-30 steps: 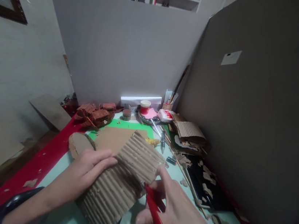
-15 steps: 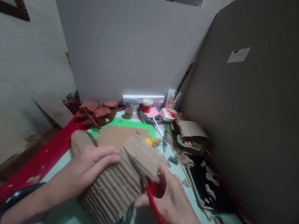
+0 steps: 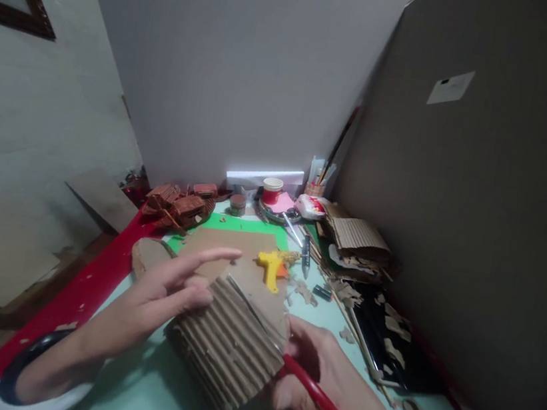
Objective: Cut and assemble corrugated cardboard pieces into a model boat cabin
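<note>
My left hand [image 3: 168,292] rests on the left edge of a ribbed piece of corrugated cardboard [image 3: 227,347], index finger stretched out, the other fingers lying along the cardboard. My right hand [image 3: 325,383] grips red-handled scissors [image 3: 322,403], whose blades lie across the far edge of the cardboard. A yellow glue gun [image 3: 271,268] lies on a flat brown sheet [image 3: 227,249] just beyond the cardboard.
Grey partition boards stand behind and to the right. A pile of reddish cardboard model pieces [image 3: 180,206], a red-and-white cup [image 3: 272,191], a brush holder [image 3: 315,187], folded corrugated board [image 3: 357,236] and cardboard scraps on a black tray [image 3: 386,344] crowd the far and right side of the mat.
The upper folded flap of corrugated cardboard is gone, uncovering the glue gun. The scissors moved forward along the cardboard's far edge. My left index finger lifted and stretched out.
</note>
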Action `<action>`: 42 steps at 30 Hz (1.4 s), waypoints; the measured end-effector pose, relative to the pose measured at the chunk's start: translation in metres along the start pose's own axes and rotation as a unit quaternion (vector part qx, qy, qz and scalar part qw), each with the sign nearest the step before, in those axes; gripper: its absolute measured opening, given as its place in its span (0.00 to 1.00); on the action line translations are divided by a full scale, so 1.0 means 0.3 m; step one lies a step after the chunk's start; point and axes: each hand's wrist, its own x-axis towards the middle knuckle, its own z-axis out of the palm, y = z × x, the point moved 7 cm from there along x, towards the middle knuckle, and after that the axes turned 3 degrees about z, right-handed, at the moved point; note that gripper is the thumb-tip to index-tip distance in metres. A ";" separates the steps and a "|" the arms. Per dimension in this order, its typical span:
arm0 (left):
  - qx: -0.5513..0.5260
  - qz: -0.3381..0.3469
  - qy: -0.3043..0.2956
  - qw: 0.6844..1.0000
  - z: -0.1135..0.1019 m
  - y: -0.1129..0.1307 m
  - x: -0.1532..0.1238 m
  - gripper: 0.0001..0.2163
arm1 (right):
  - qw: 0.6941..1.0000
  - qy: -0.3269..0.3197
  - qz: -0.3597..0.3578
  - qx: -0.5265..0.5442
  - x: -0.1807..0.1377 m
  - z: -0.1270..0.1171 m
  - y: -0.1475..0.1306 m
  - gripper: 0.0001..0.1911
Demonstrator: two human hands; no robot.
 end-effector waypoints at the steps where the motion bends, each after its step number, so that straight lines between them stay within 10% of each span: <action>1: 0.005 0.003 -0.005 1.000 -0.001 0.002 0.000 0.16 | 1.000 -0.019 -0.003 0.015 0.000 0.008 0.004 0.29; 28: 0.091 0.031 -0.023 0.995 0.030 0.049 0.005 0.12 | 0.986 0.004 -0.040 0.161 0.023 0.084 0.094 0.36; 42: 0.114 -0.031 -0.104 0.988 0.062 -0.006 0.048 0.13 | 0.997 0.081 -0.011 0.004 0.033 0.035 0.085 0.38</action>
